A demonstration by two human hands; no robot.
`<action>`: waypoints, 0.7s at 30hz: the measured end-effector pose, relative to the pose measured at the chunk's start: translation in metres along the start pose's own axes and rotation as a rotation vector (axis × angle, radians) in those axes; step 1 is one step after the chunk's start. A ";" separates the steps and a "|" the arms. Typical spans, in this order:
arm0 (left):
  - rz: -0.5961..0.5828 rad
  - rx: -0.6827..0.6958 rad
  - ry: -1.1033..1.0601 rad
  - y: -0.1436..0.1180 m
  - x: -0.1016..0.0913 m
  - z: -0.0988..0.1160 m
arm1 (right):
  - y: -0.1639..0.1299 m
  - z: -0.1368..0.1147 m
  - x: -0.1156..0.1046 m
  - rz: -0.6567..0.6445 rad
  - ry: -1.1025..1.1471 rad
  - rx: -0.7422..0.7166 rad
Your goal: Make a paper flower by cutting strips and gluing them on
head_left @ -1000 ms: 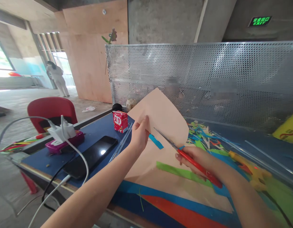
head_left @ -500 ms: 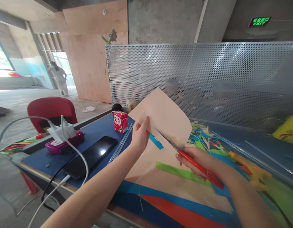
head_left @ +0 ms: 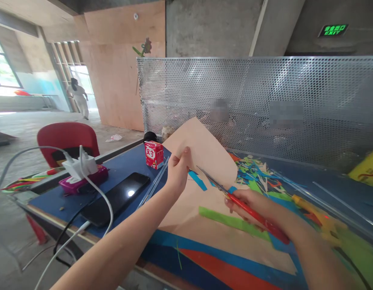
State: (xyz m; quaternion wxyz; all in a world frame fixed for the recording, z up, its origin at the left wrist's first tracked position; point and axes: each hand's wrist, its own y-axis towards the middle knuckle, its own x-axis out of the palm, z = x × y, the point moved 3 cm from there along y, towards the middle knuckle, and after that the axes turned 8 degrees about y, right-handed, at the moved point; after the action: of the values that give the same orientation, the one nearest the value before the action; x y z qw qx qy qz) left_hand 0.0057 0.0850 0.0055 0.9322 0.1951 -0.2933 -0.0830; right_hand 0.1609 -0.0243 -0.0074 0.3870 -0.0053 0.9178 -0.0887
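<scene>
A phone [head_left: 115, 198] and a plugged charger [head_left: 79, 167] are seen at the table's [head_left: 126, 161] left edge, with a red carton [head_left: 153, 154] further back. A beige sheet [head_left: 203, 151] is pinched at its edge by the left hand [head_left: 178, 171] and raised above the table's middle. Red scissors [head_left: 245, 209] are gripped in the right hand [head_left: 253, 205], their blades set into the sheet. Coloured scraps [head_left: 259, 177] are strewn toward the right edge.

Matt peach paper sheet [head_left: 201, 151], red plastic-handled metal scissors [head_left: 235, 197], perforated metal screen [head_left: 265, 100]
</scene>
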 end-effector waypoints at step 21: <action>0.020 -0.082 -0.077 -0.004 0.002 -0.008 | -0.003 -0.010 0.007 -0.032 0.089 -0.025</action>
State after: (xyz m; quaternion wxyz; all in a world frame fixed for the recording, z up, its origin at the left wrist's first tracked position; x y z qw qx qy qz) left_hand 0.0115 0.0834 -0.0008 0.9281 0.1507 -0.3274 -0.0930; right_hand 0.1485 -0.0260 -0.0049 0.3442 -0.0207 0.9350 -0.0834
